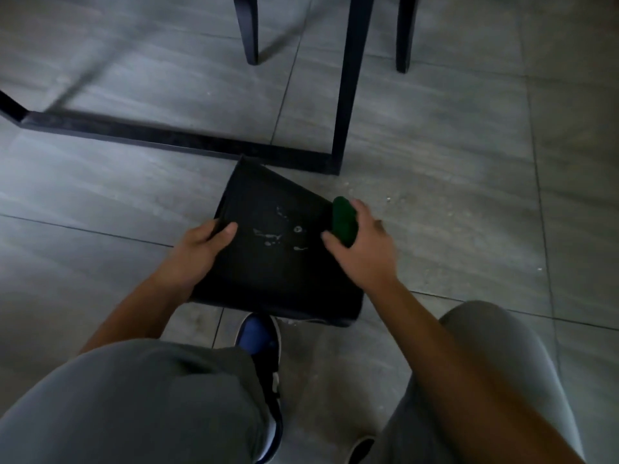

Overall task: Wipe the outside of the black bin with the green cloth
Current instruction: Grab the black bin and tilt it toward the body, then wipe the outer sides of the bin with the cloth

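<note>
The black bin (268, 262) lies tipped on its side on the grey tiled floor, one flat wall facing up with pale smears near its middle. My left hand (201, 247) grips the bin's left edge, thumb on the upper wall. My right hand (363, 249) holds the folded green cloth (343, 221) against the bin's right edge; the fingers wrap around the cloth.
A black metal table frame (167, 139) runs along the floor just beyond the bin, with an upright leg (350, 85) behind it. Two dark chair legs (249, 28) stand further back. My knees and a blue-and-black shoe (259, 336) lie below the bin. Crumbs dot the floor (469, 195) at right.
</note>
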Demonstrator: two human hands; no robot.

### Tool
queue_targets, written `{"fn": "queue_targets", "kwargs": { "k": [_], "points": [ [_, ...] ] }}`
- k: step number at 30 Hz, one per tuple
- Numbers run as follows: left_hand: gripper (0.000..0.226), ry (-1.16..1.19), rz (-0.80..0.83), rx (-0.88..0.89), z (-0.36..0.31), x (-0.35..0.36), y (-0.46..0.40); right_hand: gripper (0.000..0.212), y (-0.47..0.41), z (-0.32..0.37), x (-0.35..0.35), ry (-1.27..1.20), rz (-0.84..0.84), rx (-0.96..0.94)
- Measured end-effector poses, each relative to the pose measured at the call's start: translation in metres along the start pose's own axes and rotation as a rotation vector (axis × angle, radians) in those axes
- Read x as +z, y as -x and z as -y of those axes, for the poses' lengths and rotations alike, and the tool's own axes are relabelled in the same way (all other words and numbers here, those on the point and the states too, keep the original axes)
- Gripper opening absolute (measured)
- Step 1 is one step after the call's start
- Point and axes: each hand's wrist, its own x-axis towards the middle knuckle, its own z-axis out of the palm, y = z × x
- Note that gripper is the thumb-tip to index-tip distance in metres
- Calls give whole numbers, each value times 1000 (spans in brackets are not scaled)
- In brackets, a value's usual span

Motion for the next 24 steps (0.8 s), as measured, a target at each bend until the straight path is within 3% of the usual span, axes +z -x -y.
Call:
{"fn": "queue_targets", "kwargs": {
  "k": [2,5,9,14,16,20,22,24],
  "points": [
    [18,15,-18,-12,3,-1,-3,77,6,4,9,-99,-3,-18],
    [18,57,-42,-22,8,4,-2,73,-10,-13,12,-112,-187,73],
    [20,65,-14,-25,8,9,-3,80,-26,-35,32,-64,3,181],
    [39,76,-22,-101,2,16,3,67,-32,-29,42,-80,-49,248],
    [47,73,-53,-136,2,18,8,65,-20,-4,49,5,-73,177],
    [61,66,-33,-54,3,18,6,75,21,82,73,91,30,-251],
    [52,104,-38,-13,9,16,5,70,23,100,82,125,65,-384],
    [36,118,-73,-6,18,13,5,64,3,75,81,165,25,-311]
  ]
}}
